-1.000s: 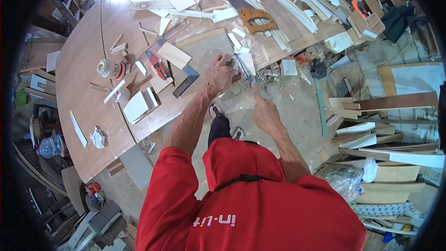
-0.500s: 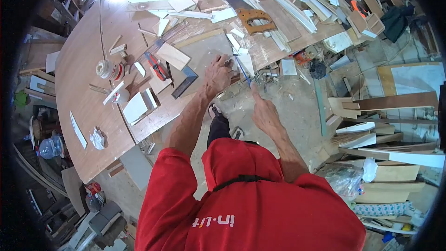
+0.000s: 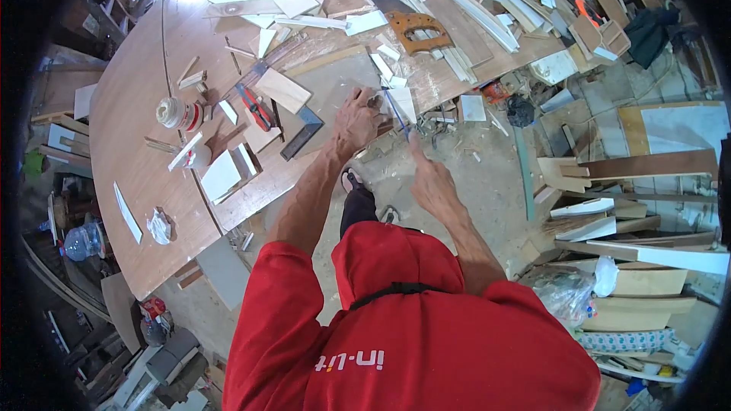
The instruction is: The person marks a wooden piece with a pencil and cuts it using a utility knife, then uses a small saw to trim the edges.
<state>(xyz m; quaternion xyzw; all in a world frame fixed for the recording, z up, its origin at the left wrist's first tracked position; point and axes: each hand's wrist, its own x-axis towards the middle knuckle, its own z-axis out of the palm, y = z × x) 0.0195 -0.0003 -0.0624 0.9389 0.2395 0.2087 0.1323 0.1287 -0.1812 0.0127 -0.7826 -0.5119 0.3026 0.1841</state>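
Observation:
At the near edge of the wooden workbench (image 3: 126,144), my left hand (image 3: 356,120) presses down with bent fingers, closed on a small pale piece mostly hidden by the fingertips. My right hand (image 3: 432,183), just beyond the bench edge, grips the near end of a thin blue blade (image 3: 397,111). Its forefinger stretches along the blade, whose far end lies beside my left fingertips. A white offcut (image 3: 404,103) sits under and right of the blade. Left of my left hand lies a try square (image 3: 303,134) with a dark stock.
A wooden-handled handsaw (image 3: 419,33) lies beyond my hands. Red pliers (image 3: 254,106), a wood block (image 3: 284,90), a white jar (image 3: 173,113) and a small bottle (image 3: 198,156) stand or lie to the left. Offcuts (image 3: 525,11) are heaped at far right; boards (image 3: 647,166) lean below.
My right hand and the blue blade have shifted very slightly. My left hand keeps its place at the bench edge.

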